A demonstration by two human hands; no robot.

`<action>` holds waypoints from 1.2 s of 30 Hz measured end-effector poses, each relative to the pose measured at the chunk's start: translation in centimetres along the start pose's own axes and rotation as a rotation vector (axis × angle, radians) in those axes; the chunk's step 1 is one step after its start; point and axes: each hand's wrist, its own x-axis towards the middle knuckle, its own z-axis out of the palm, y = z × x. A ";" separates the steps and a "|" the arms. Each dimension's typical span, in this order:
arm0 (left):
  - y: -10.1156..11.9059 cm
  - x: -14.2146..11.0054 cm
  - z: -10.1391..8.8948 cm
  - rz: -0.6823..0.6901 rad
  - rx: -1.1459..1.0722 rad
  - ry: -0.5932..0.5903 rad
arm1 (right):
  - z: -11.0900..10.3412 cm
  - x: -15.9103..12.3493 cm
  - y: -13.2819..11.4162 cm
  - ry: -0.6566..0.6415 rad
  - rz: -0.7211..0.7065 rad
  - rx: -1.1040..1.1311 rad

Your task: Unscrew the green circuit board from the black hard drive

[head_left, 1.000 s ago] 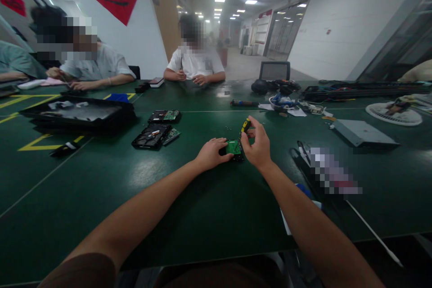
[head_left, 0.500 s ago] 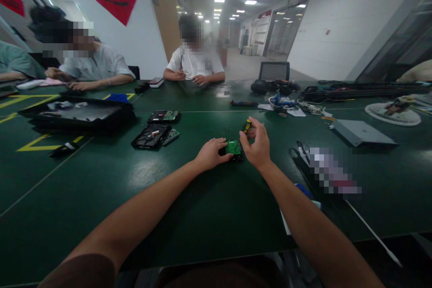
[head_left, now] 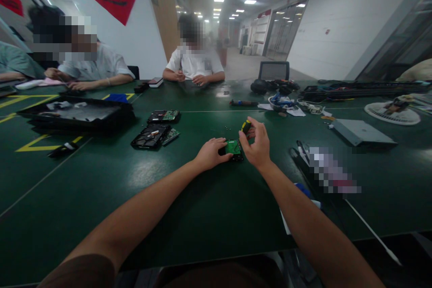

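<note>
A small hard drive (head_left: 233,147) with a green circuit board facing up lies on the green table in front of me. My left hand (head_left: 212,154) grips its left side, with the fingers over the far edge and the thumb on the near edge. A yellow and black screwdriver (head_left: 246,125) stands tilted over the drive's right side. The fingers of my right hand (head_left: 257,143) are closed round its handle. Whether the tip sits in a screw is too small to tell. Several tiny screws (head_left: 228,128) lie just beyond the drive.
Left of my hands lie an open black drive casing (head_left: 150,137), a loose circuit board (head_left: 171,136) and another hard drive (head_left: 164,116). A black tray (head_left: 81,112) sits farther left. A grey metal box (head_left: 362,132) is at the right. Two people (head_left: 195,63) (head_left: 97,63) sit across the table.
The screwdriver's handle has turned slightly in my right hand. Both hands and the hard drive stay in almost the same place.
</note>
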 end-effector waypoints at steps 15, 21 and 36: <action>-0.1 0.5 0.1 -0.035 -0.016 -0.010 | 0.1 -0.1 0.1 -0.015 -0.008 0.021; -0.3 0.7 0.2 -0.049 -0.025 0.011 | 0.1 0.0 0.2 -0.012 -0.007 0.034; -0.2 0.7 0.3 -0.057 -0.009 0.011 | 0.2 -0.1 0.5 -0.009 0.019 0.001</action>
